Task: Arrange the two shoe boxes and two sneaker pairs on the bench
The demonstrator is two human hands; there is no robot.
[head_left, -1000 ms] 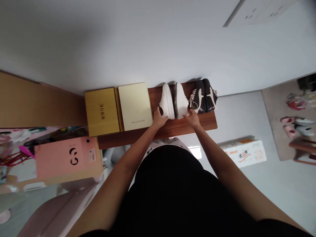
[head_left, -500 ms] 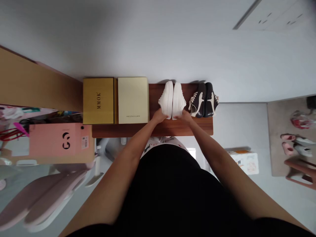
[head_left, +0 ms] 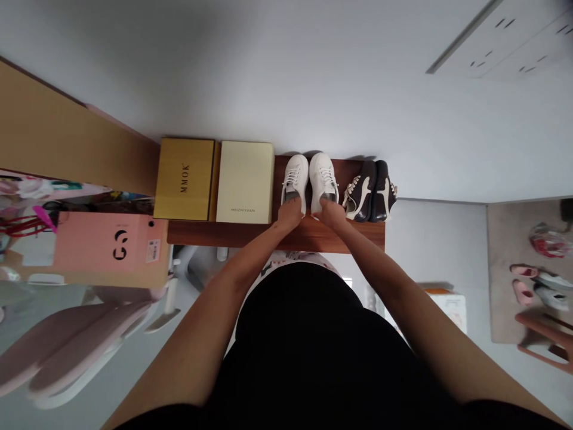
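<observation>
Two white sneakers stand upright side by side on the brown wooden shelf, toes toward the wall. My left hand is closed on the heel of the left white sneaker. The heel of the right white sneaker is gripped by my right hand. Just right of them, a pair of dark sneakers with cream trim rests against each other on their sides. To the left stand a cream box and a gold box.
A pink box sits lower left among assorted items, above a pink chair. The pale wall rises behind the shelf. Slippers and a brown stool are on the floor at the right.
The white sneakers have turned from lying sole to sole to upright, laces showing, slightly apart. Both hands have turned with them, now over the heels. The view has shifted a little.
</observation>
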